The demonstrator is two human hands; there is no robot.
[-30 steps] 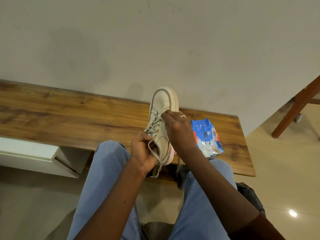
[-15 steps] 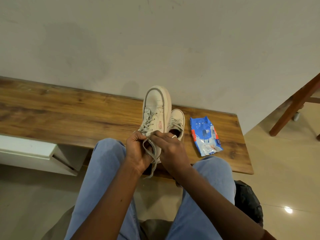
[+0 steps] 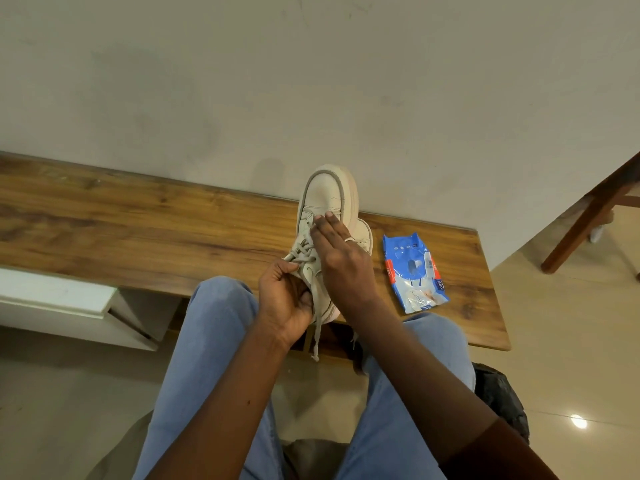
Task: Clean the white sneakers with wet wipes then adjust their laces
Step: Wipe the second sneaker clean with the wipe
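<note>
A: White sneaker (image 3: 325, 195), where is it?
B: Centre frame, at the table's (image 3: 138, 230) front edge. My left hand (image 3: 287, 299) grips its heel end. My right hand (image 3: 343, 265) touches the laces (image 3: 303, 252); whether it's pinching, I can't tell.

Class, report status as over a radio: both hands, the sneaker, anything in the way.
Left hand grips sneaker at heel end. Right hand touches laces. Wipes pack aside, nothing blocking.

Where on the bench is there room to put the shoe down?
The long bare stretch of bench left of the held sneaker is free, plus a small strip right of the wipes pack. Around the second sneaker and pack it is crowded.
</note>
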